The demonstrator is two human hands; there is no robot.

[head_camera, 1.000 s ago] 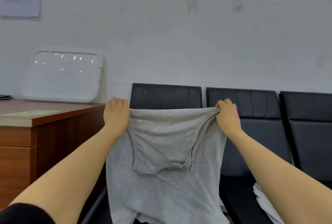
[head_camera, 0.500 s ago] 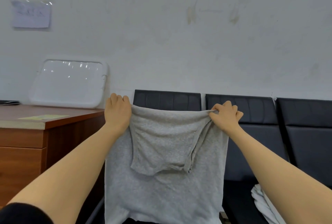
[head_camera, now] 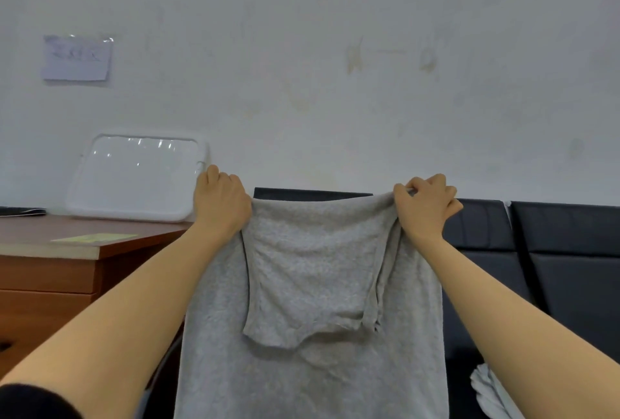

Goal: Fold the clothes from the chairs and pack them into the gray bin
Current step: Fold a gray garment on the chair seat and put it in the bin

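Gray garment (head_camera: 312,334) hangs spread before black chairs (head_camera: 553,267).

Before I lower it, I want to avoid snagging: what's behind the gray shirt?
Behind the gray shirt, held up by both hands, a black chair shows only as a strip of backrest top. The rest of that chair, seat included, is covered.

A garment (head_camera: 312,284) hangs before the chairs (head_camera: 553,250); the desk (head_camera: 67,250) stands left, perhaps another cloth (head_camera: 486,388) lies lower right.
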